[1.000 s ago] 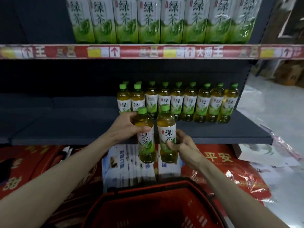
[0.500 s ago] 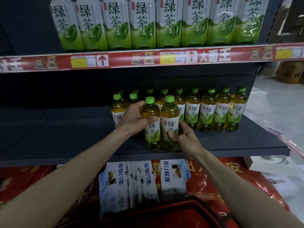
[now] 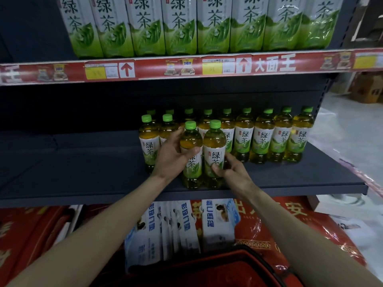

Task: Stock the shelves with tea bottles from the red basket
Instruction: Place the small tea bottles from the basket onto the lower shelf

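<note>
At shelf (image 3: 83, 172) front, two gripped bottles (image 3: 190, 139)

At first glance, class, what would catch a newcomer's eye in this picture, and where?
Two green-capped tea bottles sit side by side at the front of the dark middle shelf, one gripped by the left hand, one by the right hand. Behind them runs a row of matching bottles; big green tea packs line the shelf above.

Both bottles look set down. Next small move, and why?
Probably slide both back to the stocked row, then release. The left hand grips the left bottle, the right hand the right bottle, and both stand near the shelf front edge, ahead of that row.
</note>
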